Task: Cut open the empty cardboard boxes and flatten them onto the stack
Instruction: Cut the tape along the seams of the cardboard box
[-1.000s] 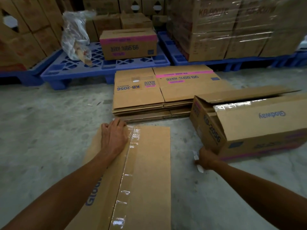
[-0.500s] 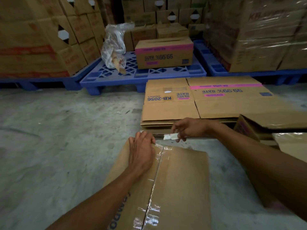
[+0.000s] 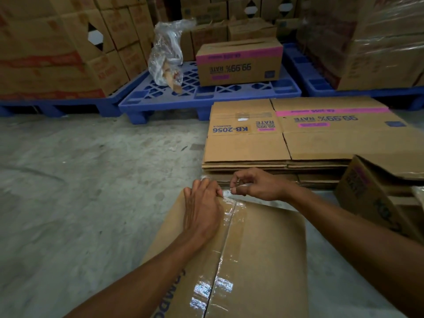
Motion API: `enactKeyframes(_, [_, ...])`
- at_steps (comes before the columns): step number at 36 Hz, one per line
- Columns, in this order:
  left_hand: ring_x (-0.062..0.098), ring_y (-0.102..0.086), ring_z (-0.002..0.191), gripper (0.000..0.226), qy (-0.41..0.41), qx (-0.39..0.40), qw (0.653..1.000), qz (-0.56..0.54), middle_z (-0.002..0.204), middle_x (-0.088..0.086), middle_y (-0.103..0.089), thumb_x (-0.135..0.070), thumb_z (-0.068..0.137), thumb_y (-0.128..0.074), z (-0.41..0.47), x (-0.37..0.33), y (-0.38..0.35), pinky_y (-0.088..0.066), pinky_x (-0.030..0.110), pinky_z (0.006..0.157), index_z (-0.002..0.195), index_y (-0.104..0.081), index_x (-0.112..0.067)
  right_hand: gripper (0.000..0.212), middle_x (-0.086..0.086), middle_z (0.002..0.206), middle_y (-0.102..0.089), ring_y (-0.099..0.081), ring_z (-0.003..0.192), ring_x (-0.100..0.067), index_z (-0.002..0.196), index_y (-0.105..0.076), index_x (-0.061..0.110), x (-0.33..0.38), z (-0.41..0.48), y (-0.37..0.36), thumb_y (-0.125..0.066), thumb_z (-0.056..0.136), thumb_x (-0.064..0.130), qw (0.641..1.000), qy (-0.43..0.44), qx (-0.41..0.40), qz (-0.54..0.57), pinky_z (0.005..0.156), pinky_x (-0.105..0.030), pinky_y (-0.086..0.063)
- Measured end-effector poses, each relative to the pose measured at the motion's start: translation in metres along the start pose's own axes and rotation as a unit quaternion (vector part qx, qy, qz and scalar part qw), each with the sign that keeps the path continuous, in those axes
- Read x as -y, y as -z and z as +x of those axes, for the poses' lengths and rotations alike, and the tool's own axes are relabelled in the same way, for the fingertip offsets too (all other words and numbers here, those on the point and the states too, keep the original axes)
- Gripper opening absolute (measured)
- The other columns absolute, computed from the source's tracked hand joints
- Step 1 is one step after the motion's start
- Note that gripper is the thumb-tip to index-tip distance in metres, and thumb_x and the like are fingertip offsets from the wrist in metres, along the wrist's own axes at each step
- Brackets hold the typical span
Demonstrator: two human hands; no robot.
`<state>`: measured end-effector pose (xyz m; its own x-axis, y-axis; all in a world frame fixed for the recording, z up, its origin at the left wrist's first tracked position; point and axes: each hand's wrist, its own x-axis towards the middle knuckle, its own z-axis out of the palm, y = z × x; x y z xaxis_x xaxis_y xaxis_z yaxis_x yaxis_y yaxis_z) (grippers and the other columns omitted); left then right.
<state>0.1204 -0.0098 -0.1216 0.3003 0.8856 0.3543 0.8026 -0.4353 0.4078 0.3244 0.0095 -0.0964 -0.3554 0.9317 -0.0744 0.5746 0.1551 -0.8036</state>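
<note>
A closed cardboard box (image 3: 263, 249) lies right in front of me, with a clear tape seam (image 3: 226, 239) running down the middle of its top. My left hand (image 3: 202, 207) presses on the box's far left part, fingers curled over the far edge. My right hand (image 3: 257, 184) pinches a small white cutter (image 3: 229, 192) at the far end of the seam, next to my left fingertips. Just beyond lies the stack of flattened boxes (image 3: 298, 143) on the floor.
An opened box (image 3: 376, 198) sits at the right, close to my right forearm. Blue pallets (image 3: 206, 95) behind the stack carry a pink-striped box (image 3: 238, 61), a plastic bag (image 3: 166, 53) and wrapped cartons. Bare concrete floor (image 3: 80, 180) spreads to the left.
My right hand came from the floor beside the opened box on the right, carrying the white cutter, to the far end of the tape seam. My left hand stayed on the box.
</note>
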Motion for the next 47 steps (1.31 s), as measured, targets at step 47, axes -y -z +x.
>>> enactKeyframes(47, [0.011, -0.068, 0.104, 0.010, 0.095, 0.337, 0.913, -0.211, 0.101, -0.006, -0.078, -0.022, 0.089, -0.073, 0.043, -0.002, 0.044, -0.050, 0.035, 0.104, 0.091, -0.083, -0.022, 0.008, 0.007, 0.105, -0.072, -0.065, 0.104, -0.011, 0.098, -0.074, 0.026, -0.014, -0.057, 0.021, -0.067, 0.095, 0.026, 0.999, -0.040, -0.012, 0.003, 0.100, -0.049, -0.051])
